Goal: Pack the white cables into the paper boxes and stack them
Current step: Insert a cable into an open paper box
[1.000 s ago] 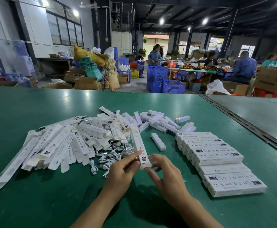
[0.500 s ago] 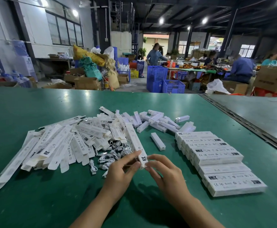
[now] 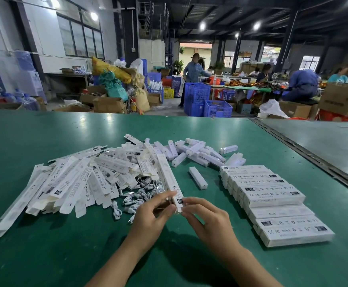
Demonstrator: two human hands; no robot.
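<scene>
The step in hand seems to be the closing of one box (image 3: 170,179). It is long and white, its far end points away over the heap, and its near end is lifted between both hands. The left hand (image 3: 154,213) pinches this near end from the left side with thumb and fingers curled, so its grip is clamped on the box. The right hand (image 3: 207,219) takes the same end from the right, with its fingertips (image 3: 184,212) at the small end flap. This grip is also clamped on the box. I cannot tell whether a cable is inside.

The loose cables (image 3: 140,193) lie on the green worktop (image 3: 45,255) just left of the hands, beside a heap of flat boxes (image 3: 65,183). The stack (image 3: 272,195) of finished boxes lies to the right, near the right hand but apart from it.

In my judgement the next move is to tuck the flap fully in while the left hand keeps the box steady. The box then has to go to the right and lie straight on the stack. Many cables and flat boxes remain, so the task is far from its end.
</scene>
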